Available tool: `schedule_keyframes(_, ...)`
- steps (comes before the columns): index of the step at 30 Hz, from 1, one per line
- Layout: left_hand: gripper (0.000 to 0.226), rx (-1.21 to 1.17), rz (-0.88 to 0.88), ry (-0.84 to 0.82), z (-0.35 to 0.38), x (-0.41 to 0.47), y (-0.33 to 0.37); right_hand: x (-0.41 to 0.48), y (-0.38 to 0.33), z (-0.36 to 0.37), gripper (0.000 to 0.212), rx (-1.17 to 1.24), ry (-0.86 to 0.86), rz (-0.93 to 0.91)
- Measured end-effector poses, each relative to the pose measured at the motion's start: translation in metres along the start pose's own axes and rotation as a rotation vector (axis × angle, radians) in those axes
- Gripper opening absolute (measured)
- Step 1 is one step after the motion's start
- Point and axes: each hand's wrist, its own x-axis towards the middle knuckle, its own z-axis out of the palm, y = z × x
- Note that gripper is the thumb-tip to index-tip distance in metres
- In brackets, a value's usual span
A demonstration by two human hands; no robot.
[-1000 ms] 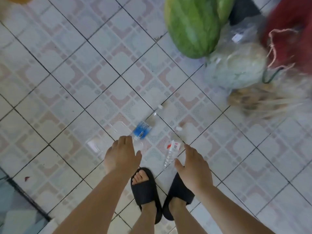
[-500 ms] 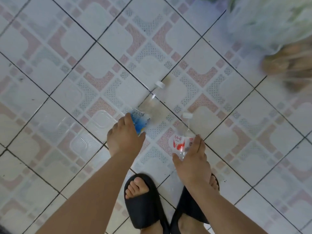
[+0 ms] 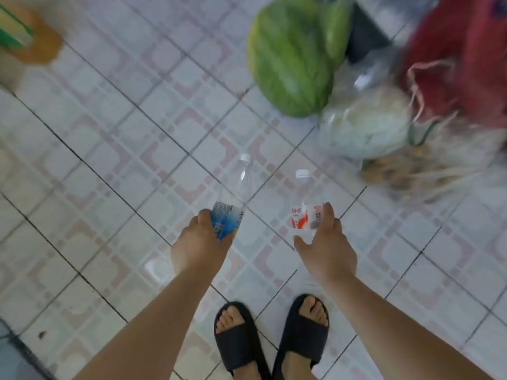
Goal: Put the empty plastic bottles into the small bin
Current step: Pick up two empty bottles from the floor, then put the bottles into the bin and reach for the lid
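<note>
Left hand [image 3: 201,244] clamps the blue-label bottle [image 3: 229,212], right hand [image 3: 327,249] the red-label bottle [image 3: 304,215], both held at the label band above the tiled floor [image 3: 109,160] (empty, light, crushable; bin unseen).

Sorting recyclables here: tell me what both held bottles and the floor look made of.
Blue-label bottle: clear thin plastic, floor visible through it, white cap. Red-label bottle: same clear plastic, printed film label. Floor: probably glazed ceramic tile, with dark grout lines and a slight sheen.
</note>
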Motion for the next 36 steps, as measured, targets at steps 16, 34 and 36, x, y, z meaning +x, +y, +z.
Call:
schedule_keyframes(16, 0.056, -0.222, 0.395, 0.228, -0.396, -0.209, 0.132, -0.217, -0.099, -0.429, 0.084, 0.218, 0.400, -0.027)
schedule_keyframes(34, 0.051, -0.435, 1.174, 0.203, -0.465, -0.485, 0.353, -0.530, 0.094, -0.603, 0.076, 0.441, 1.058, 0.451)
schedule_keyframes(36, 0.053, -0.457, 1.232, 0.138, -0.442, -0.537, 0.374, -0.572, 0.135, -0.598, 0.079, 0.457, 1.102, 0.551)
